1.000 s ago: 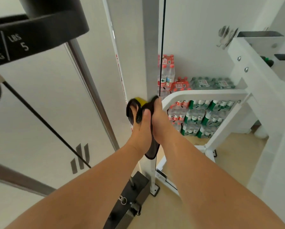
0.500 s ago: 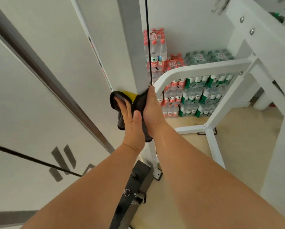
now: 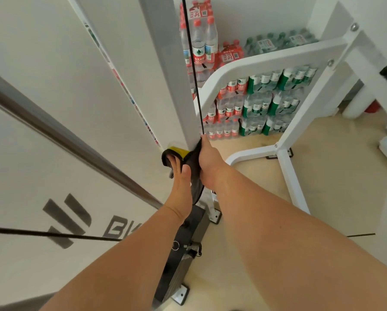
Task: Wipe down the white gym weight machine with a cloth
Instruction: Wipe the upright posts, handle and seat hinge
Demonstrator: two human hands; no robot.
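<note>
Cloth [image 3: 194, 182] round white upright [image 3: 172, 86], right hand [image 3: 210, 162] fingers hidden behind

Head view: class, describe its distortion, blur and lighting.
Head view: wide-angle lens splays the white post and steel bar outward; grey logo at lower left is smeared; light soft, even, no hard shadows; left hand, right hand and cloth are fairly sharp.

Cannot see fingers of right hand [image 3: 210, 162] behind cloth [image 3: 193, 163], nor fingertips of left hand [image 3: 181, 179]; cannot read far bottles [image 3: 255, 104].
</note>
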